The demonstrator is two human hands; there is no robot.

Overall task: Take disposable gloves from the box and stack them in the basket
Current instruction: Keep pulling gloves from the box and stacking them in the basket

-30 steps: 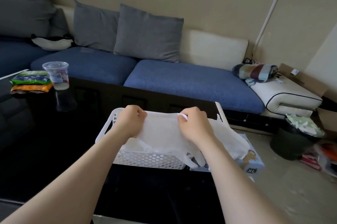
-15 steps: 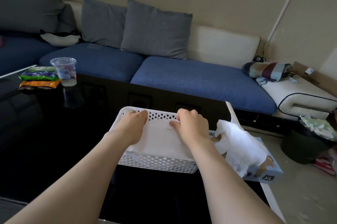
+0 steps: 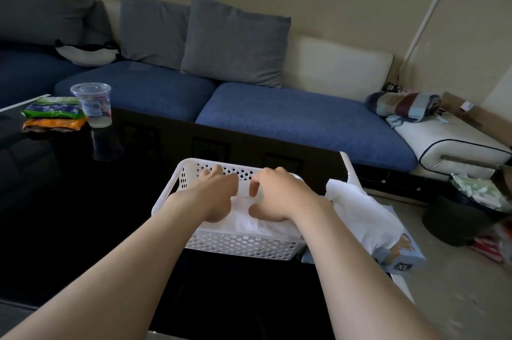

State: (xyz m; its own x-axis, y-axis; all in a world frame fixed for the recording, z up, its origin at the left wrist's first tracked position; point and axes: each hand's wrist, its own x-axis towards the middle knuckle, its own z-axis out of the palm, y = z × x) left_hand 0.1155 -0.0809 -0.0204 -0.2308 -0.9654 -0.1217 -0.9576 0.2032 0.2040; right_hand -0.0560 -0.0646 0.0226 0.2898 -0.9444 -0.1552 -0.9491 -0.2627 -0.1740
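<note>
A white perforated basket (image 3: 241, 247) stands on the black table with white disposable gloves (image 3: 249, 224) lying in it. Both my hands are down inside the basket on the top glove. My left hand (image 3: 214, 192) has curled fingers near the far wall. My right hand (image 3: 277, 195) is close beside it, thumb and fingers bent round a fold of the glove. The blue glove box (image 3: 401, 256), marked XL, lies to the right of the basket, and a bunch of white gloves (image 3: 360, 209) sticks out of its top.
A glossy black table (image 3: 83, 215) holds a clear plastic cup (image 3: 94, 105) and snack packets (image 3: 52, 118) at the far left. A blue sofa (image 3: 291, 120) with grey cushions runs behind. A dark bin (image 3: 460, 217) stands on the floor to the right.
The glove held stretched above the basket has been lowered onto the pile. My hands have sunk into the basket and drawn closer together.
</note>
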